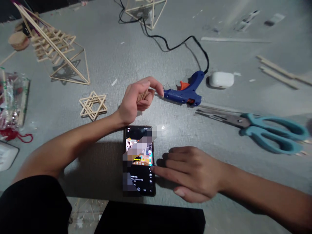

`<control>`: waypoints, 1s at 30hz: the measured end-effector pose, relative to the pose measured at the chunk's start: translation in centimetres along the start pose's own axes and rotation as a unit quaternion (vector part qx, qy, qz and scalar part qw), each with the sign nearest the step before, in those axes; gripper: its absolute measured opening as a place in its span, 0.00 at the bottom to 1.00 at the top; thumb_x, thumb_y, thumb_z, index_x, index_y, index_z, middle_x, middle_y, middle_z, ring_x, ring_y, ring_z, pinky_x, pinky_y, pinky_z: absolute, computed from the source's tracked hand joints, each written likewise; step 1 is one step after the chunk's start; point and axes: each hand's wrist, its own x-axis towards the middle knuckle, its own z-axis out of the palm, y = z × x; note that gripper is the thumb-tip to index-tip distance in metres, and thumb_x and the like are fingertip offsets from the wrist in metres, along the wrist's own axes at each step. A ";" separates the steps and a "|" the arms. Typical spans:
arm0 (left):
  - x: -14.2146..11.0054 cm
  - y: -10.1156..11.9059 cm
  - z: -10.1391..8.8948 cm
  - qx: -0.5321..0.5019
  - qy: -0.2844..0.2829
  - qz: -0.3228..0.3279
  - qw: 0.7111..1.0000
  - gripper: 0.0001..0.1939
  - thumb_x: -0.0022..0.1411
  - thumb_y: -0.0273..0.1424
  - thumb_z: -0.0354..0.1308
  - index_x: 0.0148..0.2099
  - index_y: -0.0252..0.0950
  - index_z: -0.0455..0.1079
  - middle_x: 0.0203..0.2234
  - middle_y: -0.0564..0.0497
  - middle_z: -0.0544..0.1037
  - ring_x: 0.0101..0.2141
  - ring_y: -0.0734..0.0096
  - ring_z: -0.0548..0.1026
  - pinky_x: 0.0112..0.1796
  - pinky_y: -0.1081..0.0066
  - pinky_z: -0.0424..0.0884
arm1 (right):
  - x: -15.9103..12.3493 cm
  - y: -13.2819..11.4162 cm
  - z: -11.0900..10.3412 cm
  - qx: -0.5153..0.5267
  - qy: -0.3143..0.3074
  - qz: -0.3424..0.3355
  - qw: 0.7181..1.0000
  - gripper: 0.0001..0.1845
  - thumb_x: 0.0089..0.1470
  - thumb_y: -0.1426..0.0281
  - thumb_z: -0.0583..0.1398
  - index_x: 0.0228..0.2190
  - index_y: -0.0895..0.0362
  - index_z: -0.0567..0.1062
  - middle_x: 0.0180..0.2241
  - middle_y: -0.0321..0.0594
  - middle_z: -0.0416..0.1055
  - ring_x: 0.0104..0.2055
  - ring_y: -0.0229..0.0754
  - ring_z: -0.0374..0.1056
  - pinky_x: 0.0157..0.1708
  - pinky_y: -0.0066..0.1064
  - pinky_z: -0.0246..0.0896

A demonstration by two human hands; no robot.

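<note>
My left hand (137, 97) is curled around several short wooden sticks (142, 96), mostly hidden by the fingers. Its bent index finger reaches to the nozzle of a blue hot glue gun (181, 96) with an orange trigger, lying on its side. Below that hand a smartphone (139, 177) lies on the table with its screen lit, partly blurred out. My right hand (192, 172) has its index finger stretched to the phone's right edge, the other fingers loosely bent and holding nothing. Left of the phone lies a six-pointed star of wooden sticks (93, 106).
Teal-handled scissors (251, 125) and a white earbud case (221, 80) are on the right. Loose sticks (280, 74) lie farther out. At upper left stands a stick-built structure (56, 48); a plastic bag (14, 100) is below it. A black cord (168, 48) runs from the glue gun.
</note>
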 end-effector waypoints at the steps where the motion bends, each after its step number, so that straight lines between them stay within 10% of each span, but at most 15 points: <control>1: 0.0 0.0 0.0 0.003 -0.003 0.004 1.000 0.23 0.66 0.53 0.53 0.35 0.38 0.70 0.15 0.60 0.48 0.16 0.78 0.45 0.17 0.72 0.43 | 0.0 0.0 0.0 -0.001 -0.001 0.001 1.000 0.25 0.72 0.63 0.42 0.51 0.63 0.71 0.26 0.36 0.68 0.24 0.42 0.62 0.25 0.36 0.58; 18: -0.2 0.2 0.4 -0.011 0.020 0.024 0.999 0.31 0.64 0.51 0.56 0.19 0.39 0.51 0.13 0.59 0.47 0.16 0.81 0.48 0.18 0.73 0.45 | 0.1 0.0 0.1 -0.004 0.009 -0.003 1.000 0.27 0.73 0.63 0.39 0.51 0.64 0.71 0.26 0.37 0.70 0.24 0.43 0.63 0.25 0.37 0.58; 30: 0.1 0.5 0.4 -0.061 0.011 0.023 0.998 0.19 0.67 0.41 0.52 0.25 0.38 0.61 0.13 0.61 0.48 0.15 0.81 0.44 0.17 0.73 0.41 | 0.1 -0.1 -0.1 -0.001 0.005 -0.003 1.000 0.26 0.73 0.63 0.40 0.52 0.64 0.71 0.27 0.37 0.70 0.25 0.43 0.63 0.26 0.38 0.59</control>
